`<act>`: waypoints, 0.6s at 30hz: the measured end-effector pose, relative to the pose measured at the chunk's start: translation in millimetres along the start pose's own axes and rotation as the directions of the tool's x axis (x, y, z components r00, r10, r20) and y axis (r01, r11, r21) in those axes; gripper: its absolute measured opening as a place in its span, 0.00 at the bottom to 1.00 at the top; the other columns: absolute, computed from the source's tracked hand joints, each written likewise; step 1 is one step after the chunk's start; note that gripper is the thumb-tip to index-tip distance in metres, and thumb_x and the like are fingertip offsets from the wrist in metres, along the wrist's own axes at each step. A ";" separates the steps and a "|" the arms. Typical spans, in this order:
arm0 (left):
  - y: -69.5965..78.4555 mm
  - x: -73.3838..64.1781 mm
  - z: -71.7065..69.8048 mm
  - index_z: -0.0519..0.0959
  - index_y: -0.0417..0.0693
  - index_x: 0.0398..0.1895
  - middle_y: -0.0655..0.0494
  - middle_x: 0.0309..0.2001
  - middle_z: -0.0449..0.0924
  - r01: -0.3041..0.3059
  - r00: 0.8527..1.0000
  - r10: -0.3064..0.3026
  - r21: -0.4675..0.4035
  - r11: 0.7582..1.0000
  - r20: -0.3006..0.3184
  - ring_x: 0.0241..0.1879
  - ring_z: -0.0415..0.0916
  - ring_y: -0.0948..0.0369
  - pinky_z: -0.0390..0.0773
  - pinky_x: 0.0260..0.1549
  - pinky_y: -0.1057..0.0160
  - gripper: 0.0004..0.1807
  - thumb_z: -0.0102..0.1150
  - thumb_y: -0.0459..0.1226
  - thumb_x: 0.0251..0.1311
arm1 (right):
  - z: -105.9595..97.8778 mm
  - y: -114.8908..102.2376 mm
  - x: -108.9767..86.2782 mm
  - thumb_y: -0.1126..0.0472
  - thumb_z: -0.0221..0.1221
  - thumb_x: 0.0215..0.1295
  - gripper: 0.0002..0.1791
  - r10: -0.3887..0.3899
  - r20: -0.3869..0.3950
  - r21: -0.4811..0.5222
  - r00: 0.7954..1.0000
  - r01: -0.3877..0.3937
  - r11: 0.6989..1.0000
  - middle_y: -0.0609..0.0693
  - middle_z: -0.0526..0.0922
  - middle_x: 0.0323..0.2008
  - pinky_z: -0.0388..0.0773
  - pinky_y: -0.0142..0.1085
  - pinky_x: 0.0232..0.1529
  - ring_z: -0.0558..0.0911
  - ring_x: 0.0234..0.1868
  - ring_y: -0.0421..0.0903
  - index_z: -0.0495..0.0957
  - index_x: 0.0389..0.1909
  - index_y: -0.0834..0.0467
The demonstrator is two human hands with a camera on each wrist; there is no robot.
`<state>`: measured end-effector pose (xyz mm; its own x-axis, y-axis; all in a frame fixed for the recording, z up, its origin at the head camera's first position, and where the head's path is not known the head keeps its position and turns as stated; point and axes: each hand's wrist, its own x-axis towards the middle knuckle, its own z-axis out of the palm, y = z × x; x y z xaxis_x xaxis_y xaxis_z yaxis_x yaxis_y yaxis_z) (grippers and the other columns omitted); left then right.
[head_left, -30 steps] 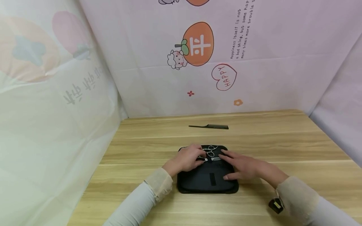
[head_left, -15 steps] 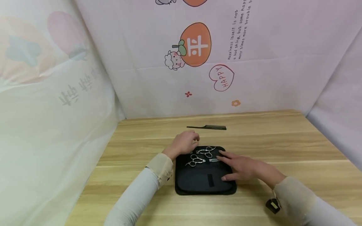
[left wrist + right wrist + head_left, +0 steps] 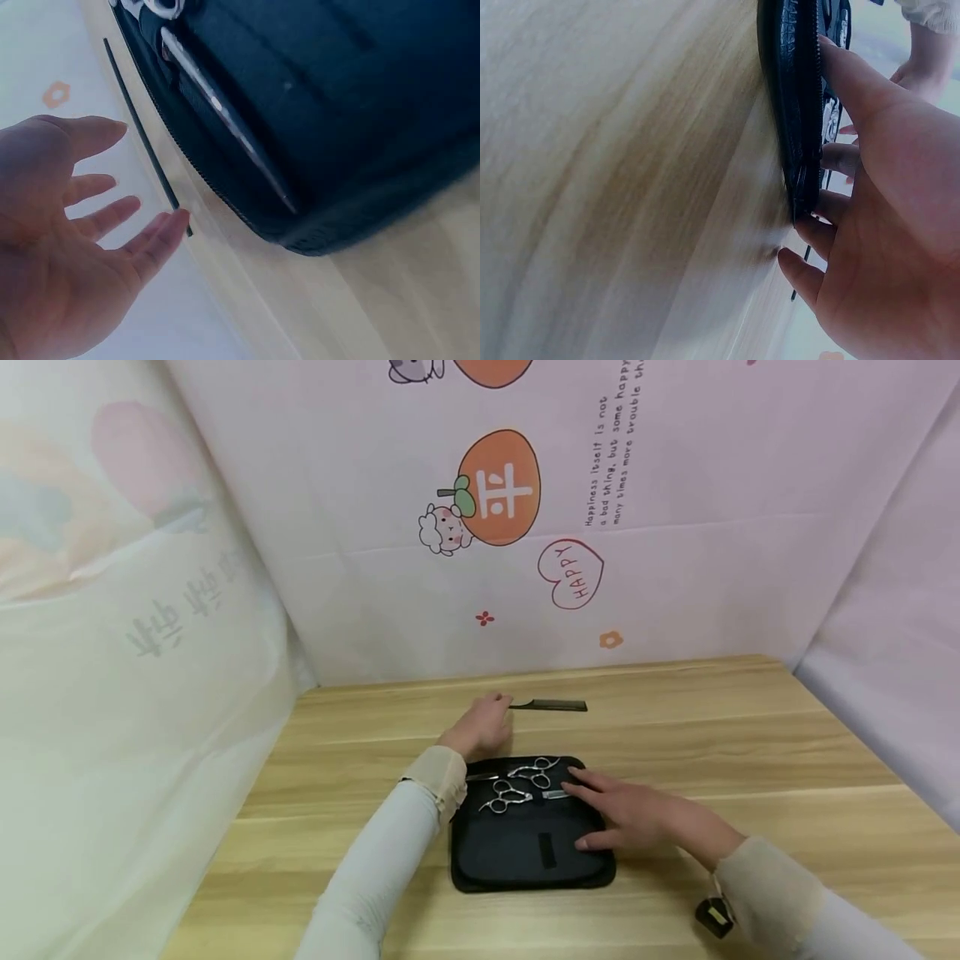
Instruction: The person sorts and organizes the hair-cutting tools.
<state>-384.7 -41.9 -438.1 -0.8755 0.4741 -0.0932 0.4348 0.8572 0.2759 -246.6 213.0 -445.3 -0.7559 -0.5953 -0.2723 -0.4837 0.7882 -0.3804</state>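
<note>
A black comb (image 3: 558, 705) with a thin tail lies near the back of the wooden table. My left hand (image 3: 483, 724) is at its tail end; the left wrist view shows the fingers spread beside the comb (image 3: 142, 139), and I cannot tell whether they touch it. Closer to me lies a black zip case (image 3: 517, 852), opened flat. Two pairs of silver scissors are in it: one pair (image 3: 534, 772) farther back, another pair (image 3: 504, 797) in front. My right hand (image 3: 637, 814) rests on the case's right edge, fingers spread and thumb apart.
In the case are also a slim silver tool (image 3: 482, 777) at the left and a small metal piece (image 3: 555, 794) by my right fingertips. The wooden table (image 3: 337, 827) meets a printed white cloth (image 3: 360, 610) behind and at both sides.
My left hand has left the scissors in the case and moved away from me to the comb's tail. The right hand stays on the case. The head view has shifted slightly.
</note>
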 end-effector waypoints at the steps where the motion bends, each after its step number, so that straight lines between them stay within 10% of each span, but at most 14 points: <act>1: 0.4 1.4 -1.0 0.58 0.40 0.79 0.41 0.77 0.56 0.004 1.000 -0.004 -0.001 1.000 0.009 0.74 0.58 0.41 0.61 0.72 0.48 0.32 0.47 0.36 0.74 | 0.2 0.1 0.4 0.29 0.59 0.65 0.50 -0.001 0.000 -0.006 1.000 0.001 1.000 0.58 0.48 0.81 0.64 0.58 0.70 0.59 0.77 0.62 0.58 0.80 0.52; 11: 5.0 20.5 -0.9 0.60 0.40 0.78 0.43 0.76 0.60 0.006 0.998 -0.013 0.112 0.994 0.062 0.76 0.56 0.49 0.53 0.75 0.50 0.30 0.49 0.36 0.74 | 0.6 -2.3 -0.8 0.30 0.60 0.66 0.49 0.007 0.009 -0.018 1.000 -0.007 1.000 0.58 0.48 0.81 0.63 0.57 0.71 0.58 0.78 0.61 0.58 0.80 0.52; 18: 7.8 23.8 -0.9 0.67 0.48 0.74 0.48 0.71 0.64 0.070 0.994 -0.078 0.113 0.991 0.070 0.68 0.65 0.45 0.71 0.63 0.48 0.26 0.50 0.39 0.75 | -1.4 -3.7 -2.0 0.30 0.60 0.65 0.49 0.032 0.016 -0.015 0.999 -0.031 0.999 0.55 0.47 0.82 0.64 0.57 0.70 0.59 0.77 0.60 0.57 0.81 0.49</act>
<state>-402.3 -24.1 -437.4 -0.8900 0.4184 -0.1810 0.3933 0.9055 0.1591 -243.9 211.4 -442.1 -0.7637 -0.5725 -0.2983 -0.4661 0.8087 -0.3587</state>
